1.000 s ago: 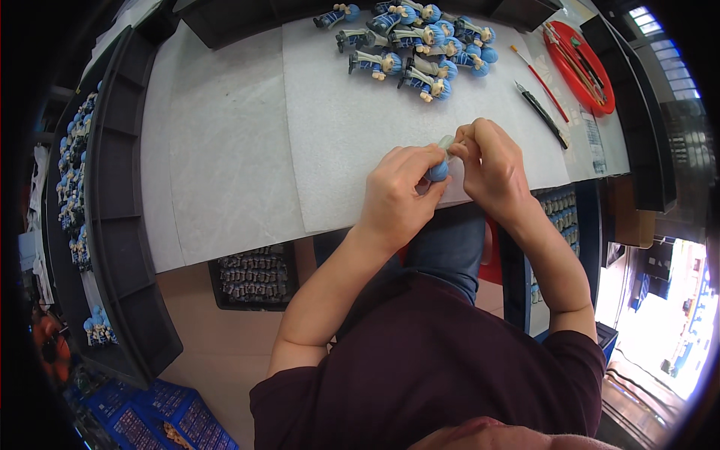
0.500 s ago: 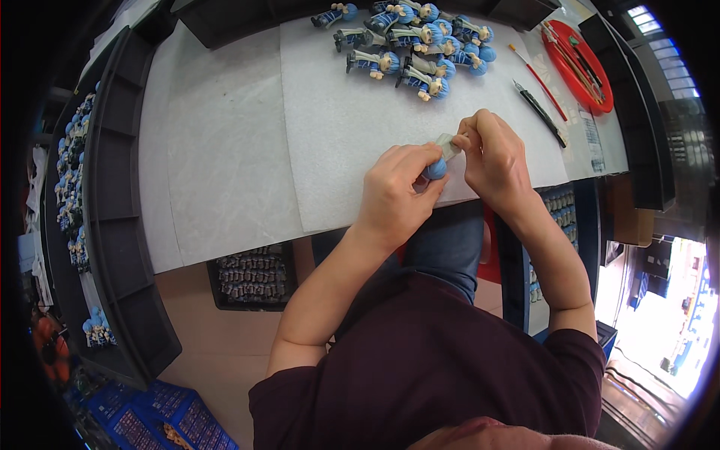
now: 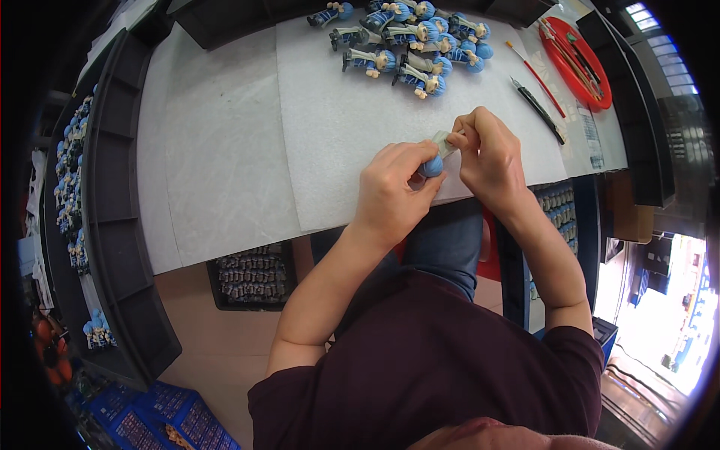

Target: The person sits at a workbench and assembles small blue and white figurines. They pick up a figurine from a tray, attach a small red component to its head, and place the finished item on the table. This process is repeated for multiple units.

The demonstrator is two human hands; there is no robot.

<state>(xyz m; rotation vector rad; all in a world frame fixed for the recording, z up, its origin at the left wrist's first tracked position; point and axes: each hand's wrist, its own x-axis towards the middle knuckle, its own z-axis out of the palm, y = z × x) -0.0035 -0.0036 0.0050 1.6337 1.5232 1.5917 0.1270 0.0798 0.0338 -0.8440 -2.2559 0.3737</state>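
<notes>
Pale piece (image 3: 442, 144) had turned slightly broader-on; left hand (image 3: 391, 186) gripped the blue head (image 3: 433, 166), right hand (image 3: 489, 159) pinched the piece's edge.

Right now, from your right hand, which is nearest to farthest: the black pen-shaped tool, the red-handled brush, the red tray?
Nearest to the right hand first:
1. Black pen-shaped tool, up and right.
2. Red-handled brush, just beyond that tool.
3. Red tray, farther right.

- Held piece (image 3: 431, 166): blue, pale greenish-white
- Piled figurines (image 3: 371, 61): blue hair, blue-and-white outfits
- Brush (image 3: 541, 84): red handle
- Pen-like tool (image 3: 540, 112): black
- Oval tray (image 3: 553, 58): red
- Shirt (image 3: 420, 352): dark maroon
</notes>
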